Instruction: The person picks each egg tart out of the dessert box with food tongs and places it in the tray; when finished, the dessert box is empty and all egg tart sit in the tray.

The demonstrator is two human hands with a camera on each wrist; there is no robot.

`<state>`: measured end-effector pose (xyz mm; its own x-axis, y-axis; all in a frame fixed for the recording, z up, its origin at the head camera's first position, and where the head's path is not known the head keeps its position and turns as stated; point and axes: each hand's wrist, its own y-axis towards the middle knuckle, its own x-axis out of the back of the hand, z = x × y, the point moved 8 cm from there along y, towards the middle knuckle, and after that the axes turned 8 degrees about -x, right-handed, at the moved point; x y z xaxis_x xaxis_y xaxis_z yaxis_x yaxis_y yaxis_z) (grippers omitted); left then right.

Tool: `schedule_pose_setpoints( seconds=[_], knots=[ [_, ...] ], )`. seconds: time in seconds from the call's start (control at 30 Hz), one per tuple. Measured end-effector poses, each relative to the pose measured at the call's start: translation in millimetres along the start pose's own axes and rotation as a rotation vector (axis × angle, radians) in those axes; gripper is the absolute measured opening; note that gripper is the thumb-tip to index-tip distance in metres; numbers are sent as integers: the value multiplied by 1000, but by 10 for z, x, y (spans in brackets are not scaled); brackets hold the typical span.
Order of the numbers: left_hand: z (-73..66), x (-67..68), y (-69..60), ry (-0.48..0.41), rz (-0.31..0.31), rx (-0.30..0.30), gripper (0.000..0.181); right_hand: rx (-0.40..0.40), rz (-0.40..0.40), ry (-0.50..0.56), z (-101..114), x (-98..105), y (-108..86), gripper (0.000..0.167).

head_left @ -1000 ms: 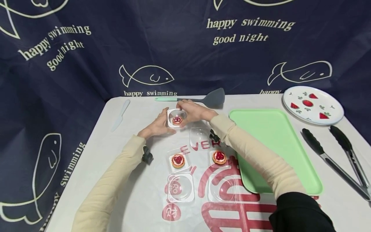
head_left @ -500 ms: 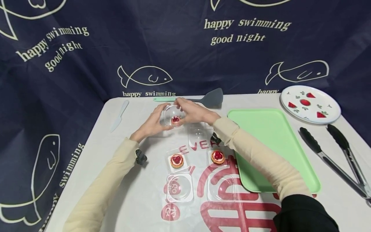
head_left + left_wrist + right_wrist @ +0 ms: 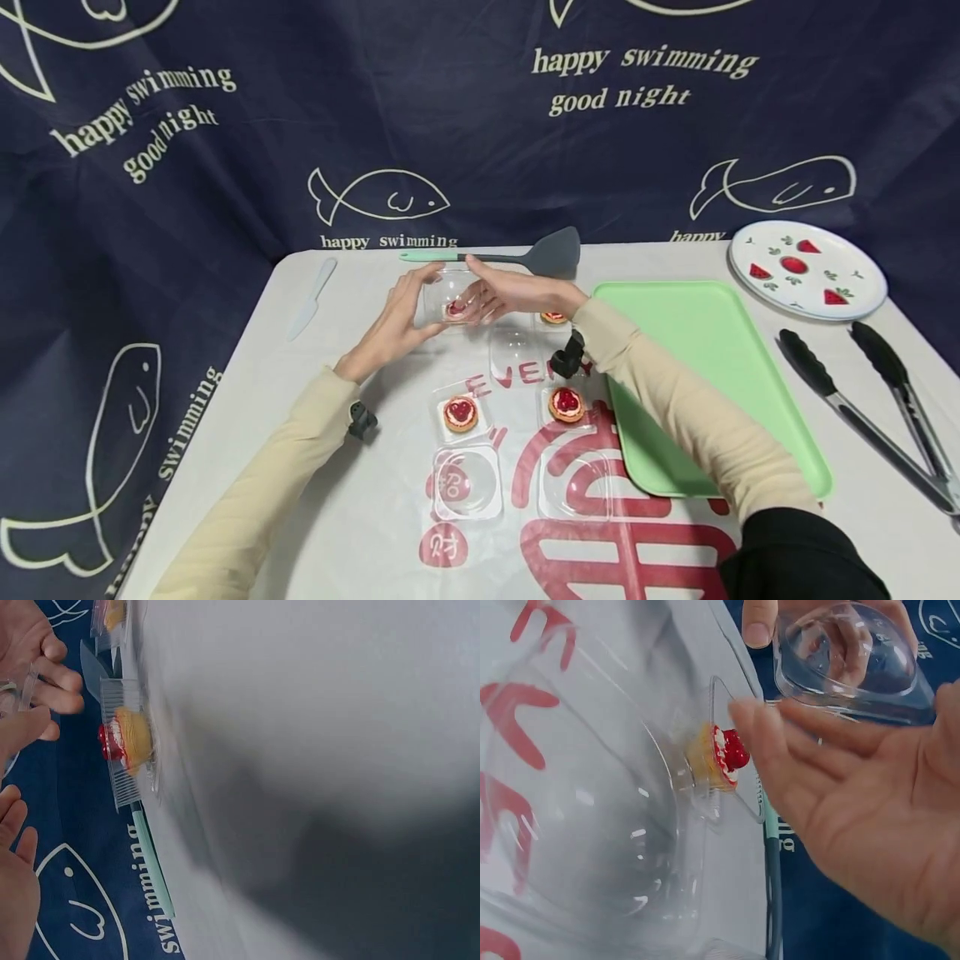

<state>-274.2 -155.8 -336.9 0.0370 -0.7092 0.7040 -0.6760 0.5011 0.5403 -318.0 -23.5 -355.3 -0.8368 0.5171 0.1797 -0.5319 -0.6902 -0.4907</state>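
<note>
My left hand (image 3: 390,321) grips a clear domed plastic lid (image 3: 847,656) by its edges, thumb and fingers on opposite sides. The lid hangs above the table over a fruit tart (image 3: 129,741) with red topping, which sits in a clear shallow base (image 3: 124,787). To the right of the lid, my right hand (image 3: 517,292) has its fingers extended and its palm sideways. In the right wrist view, its fingers lie close to the lid's rim; contact is uncertain. Another tart (image 3: 553,317) shows partly behind the right wrist.
Two tarts (image 3: 461,413), (image 3: 566,405) sit in clear bases nearer the front. Clear lids (image 3: 467,482), (image 3: 576,485), (image 3: 513,354) lie on the table. A green tray (image 3: 712,383), tongs (image 3: 870,417) and plates (image 3: 806,271) are right; a spatula (image 3: 555,252) and pale-blue knife (image 3: 313,298) behind.
My right hand has loosened from the lid, turned and shifted right, bringing the back right tart partly into view. The lid stays in my left hand, slightly higher than a second ago.
</note>
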Motion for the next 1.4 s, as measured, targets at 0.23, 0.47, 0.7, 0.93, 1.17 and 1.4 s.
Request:
schedule_pose_setpoints(
  seconds=[0.23,0.47,0.7,0.93,1.17,1.4],
  knots=[
    [-16,-34,-41,-53,19,13,93,-24,76,46,-62,-100,9,73],
    [141,-187,-162,-465,194,360,71,12,-3,-64,-79,-83,-30,63],
    [221,-248,-349,-763,241,605,74,103,-25,-266,-21,-144,-25,57],
    [319,-182,-438,-633,206,598,66,161,-89,-488,65,-238,-14,56],
    [284,-174,-458,-545,254,535,73,191,-157,-720,99,-341,-41,68],
    [207,-193,-438,-432,277,456,67,187,-214,-892,113,-454,-15,75]
  ],
)
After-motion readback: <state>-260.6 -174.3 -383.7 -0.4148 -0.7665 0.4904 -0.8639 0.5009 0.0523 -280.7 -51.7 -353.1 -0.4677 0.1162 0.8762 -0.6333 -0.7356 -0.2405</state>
